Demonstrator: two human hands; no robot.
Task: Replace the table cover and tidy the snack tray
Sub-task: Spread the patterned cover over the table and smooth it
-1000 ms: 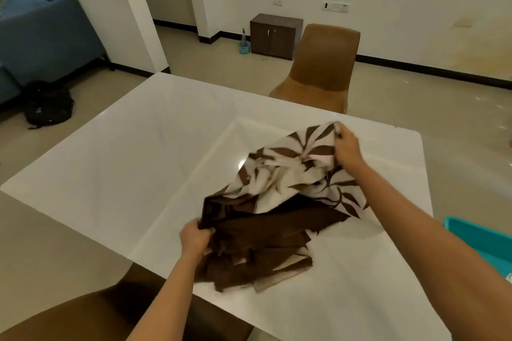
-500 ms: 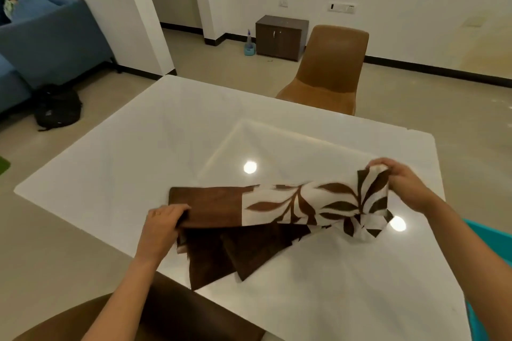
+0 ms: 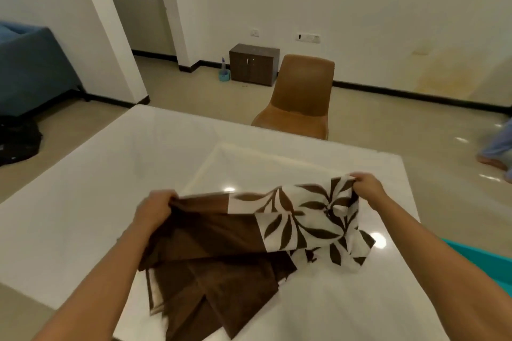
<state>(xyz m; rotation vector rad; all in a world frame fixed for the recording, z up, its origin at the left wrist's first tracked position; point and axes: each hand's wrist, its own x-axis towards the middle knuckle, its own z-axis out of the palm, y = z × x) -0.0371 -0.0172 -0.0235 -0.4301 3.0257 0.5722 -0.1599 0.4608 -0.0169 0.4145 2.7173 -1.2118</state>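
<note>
A brown and white leaf-patterned table cover (image 3: 249,241) is stretched between my hands above the glossy white table (image 3: 83,202). My left hand (image 3: 155,209) grips its plain brown end. My right hand (image 3: 367,184) pinches the white leafy end. The top edge is pulled nearly taut, and folded layers hang down onto the table near its front edge. No snack tray is in view.
A brown chair (image 3: 300,97) stands at the table's far side. A teal bin (image 3: 482,263) sits at the right edge. A dark cabinet (image 3: 253,63) stands by the far wall, a blue sofa (image 3: 30,63) and black bag (image 3: 16,138) at left. A person's feet (image 3: 496,155) are at far right.
My hands have pulled apart and lifted, stretching the bunched cover into a band and raising it off the table. The camera has tilted up, showing more wall.
</note>
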